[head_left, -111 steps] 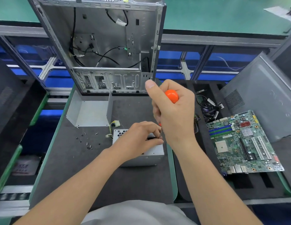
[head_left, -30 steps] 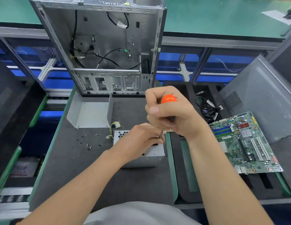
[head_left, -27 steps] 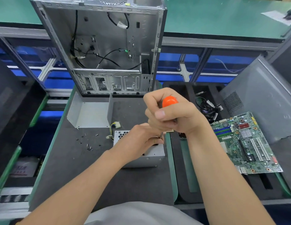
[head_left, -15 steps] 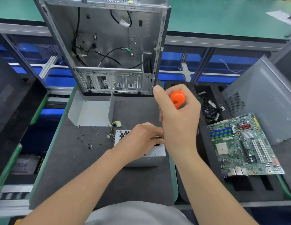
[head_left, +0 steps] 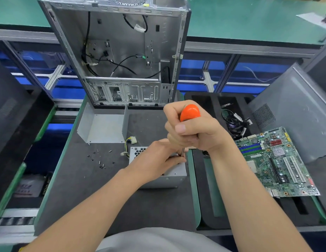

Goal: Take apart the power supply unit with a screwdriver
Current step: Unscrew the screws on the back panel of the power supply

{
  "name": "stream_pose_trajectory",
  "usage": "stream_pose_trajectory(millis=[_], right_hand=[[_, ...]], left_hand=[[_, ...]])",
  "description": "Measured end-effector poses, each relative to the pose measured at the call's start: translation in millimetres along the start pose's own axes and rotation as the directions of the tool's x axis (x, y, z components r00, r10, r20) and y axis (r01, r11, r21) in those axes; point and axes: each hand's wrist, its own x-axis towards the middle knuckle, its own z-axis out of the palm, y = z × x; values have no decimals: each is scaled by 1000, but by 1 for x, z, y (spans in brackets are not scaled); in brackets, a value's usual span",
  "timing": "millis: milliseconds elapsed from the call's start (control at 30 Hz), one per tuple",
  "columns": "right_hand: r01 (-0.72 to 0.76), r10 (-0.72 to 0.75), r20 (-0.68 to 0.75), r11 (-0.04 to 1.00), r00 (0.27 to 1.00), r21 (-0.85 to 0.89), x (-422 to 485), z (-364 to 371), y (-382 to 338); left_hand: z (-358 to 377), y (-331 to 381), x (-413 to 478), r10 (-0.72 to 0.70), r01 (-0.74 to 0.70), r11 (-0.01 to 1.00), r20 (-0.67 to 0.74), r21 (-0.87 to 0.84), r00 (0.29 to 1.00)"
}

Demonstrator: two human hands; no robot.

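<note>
– Step in hand?
– Loosening a screw on top of the power supply unit (head_left: pixel 169 176), by the look of it. Hard to see the screw itself; hidden behind the left grip (head_left: pixel 158 157).
– State of the grips?
– Right grip (head_left: pixel 193 131): closed in a fist round the orange handle of the screwdriver (head_left: pixel 190 112), held upright. Left grip: curled over the unit's top, pinching low on the shaft to steady the tip.
– Whereabouts of the unit?
– Directly under both grips, flat on the dark surface (head_left: pixel 82 179), touched on top by the left grip's heel. Well left of that grip, loose screws (head_left: pixel 101 163); just beyond it, a yellow-and-black cable bundle (head_left: pixel 132 140).
– Next move?
– Probably turning with steady downward pressure, keeping the shaft plumb so as not to slip out of the head. Then lifting the screw clear, setting it with the others, and checking for further fasteners before prying the cover.
</note>
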Motion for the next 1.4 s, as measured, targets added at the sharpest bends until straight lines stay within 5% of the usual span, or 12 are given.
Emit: stream_pose_trajectory(millis=[100,200,267,333,567,733,867,1033,1267,1400], right_hand=[[70,-100,-231,989,968,-133,-2,-1,1],[22,-336,-613,888,715,-460,-5,10,8],[17,-441,-725,860,530,-510,-4,20,16],[29,-460,-746,859,481,-511,-2,28,20],[78,-352,-604,899,715,-432,-7,15,10],[-69,-386,-567,781,727,-621,-16,3,4],[-170,-403,-523,647,751,-743,-19,1,-7],[-189,-420,-470,556,777,-809,-20,5,-12],[-220,-402,-452,504,796,-835,-21,7,-19],[-305,-393,-454,386,799,-871,-23,5,-24]], left_hand=[[0,2,-1,-28,27,998,-23,-52,999],[0,5,-1,-59,56,994,-22,-95,998],[-2,6,0,-71,70,992,-8,-101,997],[-5,5,2,-61,63,993,20,-101,998],[-11,1,1,-59,67,979,43,-191,997],[-7,-4,5,-189,189,979,8,-70,982],[-19,-4,35,-313,320,947,312,28,897],[-27,-4,61,-235,377,921,635,-97,736],[-22,-10,66,-279,457,879,628,-138,726],[-25,-7,67,-345,501,860,609,-100,714]])
